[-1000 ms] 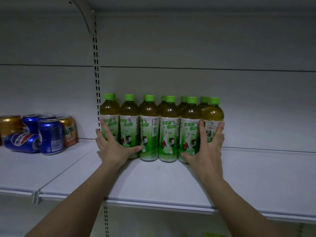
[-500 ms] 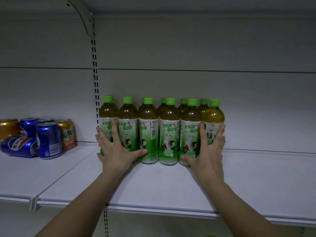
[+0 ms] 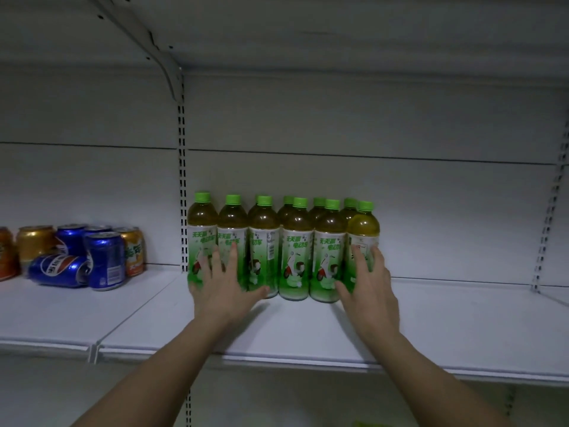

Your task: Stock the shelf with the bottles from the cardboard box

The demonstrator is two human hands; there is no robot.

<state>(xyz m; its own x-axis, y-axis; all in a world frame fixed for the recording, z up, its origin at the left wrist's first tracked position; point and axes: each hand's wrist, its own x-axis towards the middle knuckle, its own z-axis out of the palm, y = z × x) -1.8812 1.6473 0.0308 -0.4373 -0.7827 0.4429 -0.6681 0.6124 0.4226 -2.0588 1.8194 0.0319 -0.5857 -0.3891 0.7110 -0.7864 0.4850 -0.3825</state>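
Both hands sit a little lower on the labels than they did 0.5 s ago, and the block of bottles [image 3: 294, 251] looks squarer against the back wall, with the view tipped slightly upward. Taking the slotted upright [image 3: 182, 186] as the landmark: the bottles stand just to its right, upright on the shelf [image 3: 446, 328], 6 in the front row and further green caps showing behind, at least 4. Their long axes are vertical, and the row itself runs left to right away from the upright.

At the end of the row nearest the upright, the left hand [image 3: 222, 288] lies flat with fingers spread across the 2 nearest bottles, thumb stretched toward the 3rd. At the far end, the right hand [image 3: 368, 288] is also spread, palm on the paler bottle [image 3: 362, 241], whose label differs from the rest. Neither hand pinches or wraps anything; both only press.

The bottles lie straight ahead of the palms, so any further push would run toward the back wall, and each hand covers its own end about equally. Left of the upright, well apart from the row, stand several cans [image 3: 101, 260], 1 of them lying on its side.

The cardboard box is not in view, so how many bottles remain cannot be told. My guess is that this is a tidying press before reaching for more.
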